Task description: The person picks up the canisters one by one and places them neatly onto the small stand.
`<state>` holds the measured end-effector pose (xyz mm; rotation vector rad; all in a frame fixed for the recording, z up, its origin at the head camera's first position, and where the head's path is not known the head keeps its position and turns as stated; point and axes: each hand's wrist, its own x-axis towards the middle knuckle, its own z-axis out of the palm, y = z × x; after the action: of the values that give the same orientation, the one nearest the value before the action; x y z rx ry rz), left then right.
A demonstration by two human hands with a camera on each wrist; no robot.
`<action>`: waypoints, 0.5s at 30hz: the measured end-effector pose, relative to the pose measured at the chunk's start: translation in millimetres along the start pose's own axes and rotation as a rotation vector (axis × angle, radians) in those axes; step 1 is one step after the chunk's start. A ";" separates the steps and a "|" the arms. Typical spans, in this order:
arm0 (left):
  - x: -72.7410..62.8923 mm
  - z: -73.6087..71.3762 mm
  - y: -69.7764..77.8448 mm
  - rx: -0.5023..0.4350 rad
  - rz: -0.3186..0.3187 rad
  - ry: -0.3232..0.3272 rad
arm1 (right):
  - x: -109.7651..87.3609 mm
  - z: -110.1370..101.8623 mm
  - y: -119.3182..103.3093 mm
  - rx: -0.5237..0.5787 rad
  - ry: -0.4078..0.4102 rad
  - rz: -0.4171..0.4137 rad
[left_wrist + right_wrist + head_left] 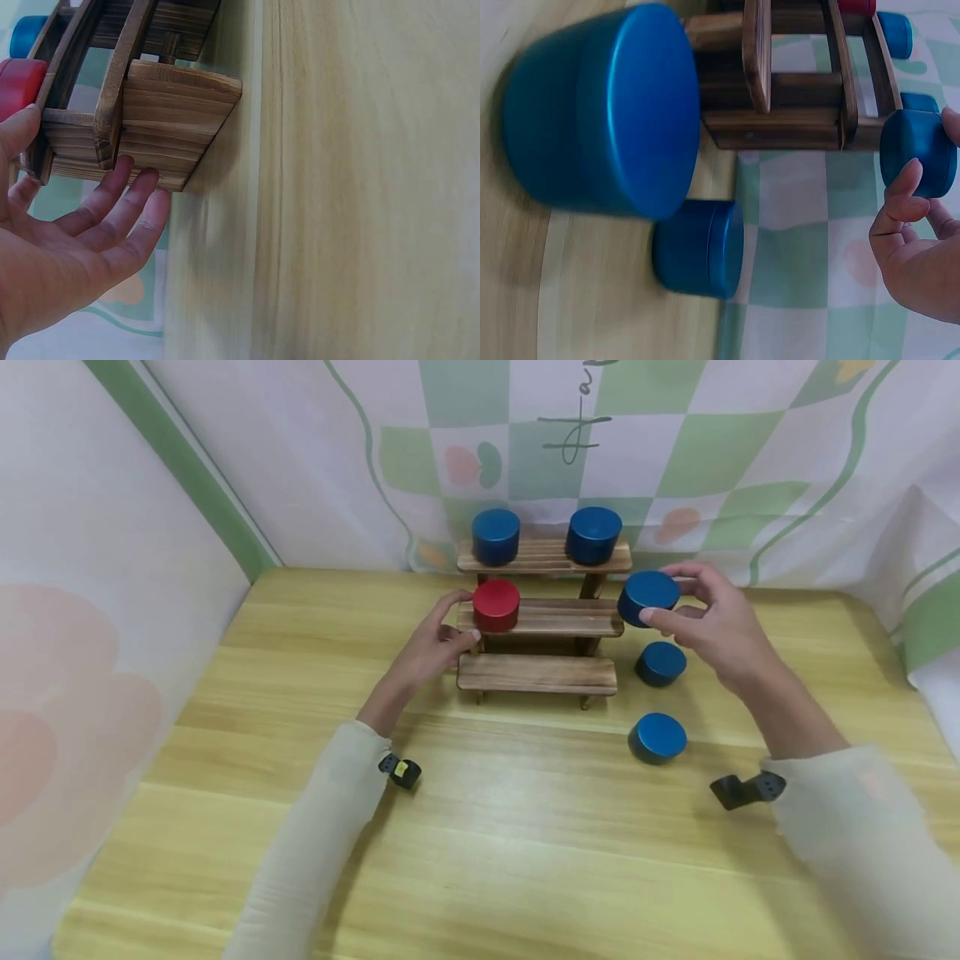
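Observation:
My right hand pinches a round blue tin between thumb and fingers, off the right end of the middle tier of a wooden three-step rack. In the right wrist view the held tin is tipped on its side by the camera angle. My left hand is at the left end of the middle tier, thumb and index finger right beside a red tin standing there. The left wrist view shows its other fingers loosely extended next to the rack's side.
Two blue tins stand on the top tier. Right of the rack, two more blue tins stand on the wooden table. A patterned curtain hangs close behind the rack.

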<state>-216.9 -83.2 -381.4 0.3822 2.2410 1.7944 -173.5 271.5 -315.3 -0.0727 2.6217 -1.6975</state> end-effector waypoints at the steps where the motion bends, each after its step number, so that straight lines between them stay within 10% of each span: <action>1: -0.2 0.0 0.2 0.002 -0.001 0.002 | -0.2 2.2 -1.4 0.002 -0.004 -0.001; 15: 1.0 0.7 -2.4 -0.008 0.009 0.002 | 1.9 31.3 -17.0 -0.061 -0.019 -0.035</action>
<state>-217.7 -82.7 -383.9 0.3892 2.2366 1.8081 -173.6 235.8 -312.6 -0.1353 2.6741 -1.6181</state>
